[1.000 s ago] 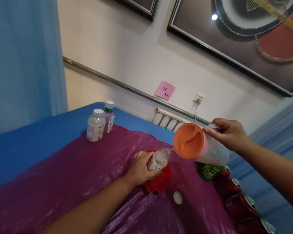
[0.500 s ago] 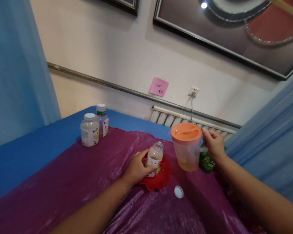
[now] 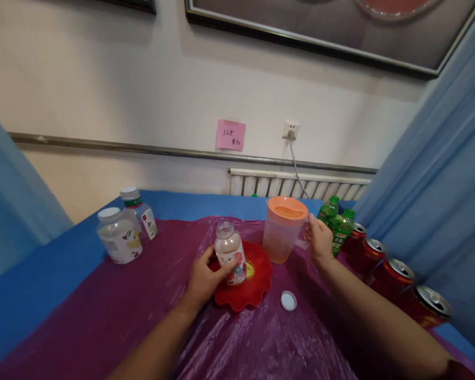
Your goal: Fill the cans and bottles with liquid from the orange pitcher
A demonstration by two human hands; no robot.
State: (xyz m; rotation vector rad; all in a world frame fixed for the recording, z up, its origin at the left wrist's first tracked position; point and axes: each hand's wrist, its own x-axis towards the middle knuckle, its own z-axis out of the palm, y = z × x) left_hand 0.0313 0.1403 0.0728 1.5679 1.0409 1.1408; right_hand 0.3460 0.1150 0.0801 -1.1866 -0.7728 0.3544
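Note:
My left hand is wrapped around a clear bottle with a floral label. The bottle is uncapped and tilts slightly left, over a red scalloped plate; whether it rests on the plate I cannot tell. Closed at the handle of a translucent plastic pitcher is my right hand. The pitcher has an orange lid, stands nearly upright and shows a little yellowish liquid low inside. Between plate and right forearm lies a white cap, hollow side up.
A wide capped jar and a capped bottle stand at the left. Green bottles and several red cans line the right side. Purple plastic sheeting covers the blue table. Beyond are a radiator and wall.
The view has levelled and turned right, bringing the red cans and green bottles into sight. The pitcher appears lower and nearer the bottle. Both hands keep their holds.

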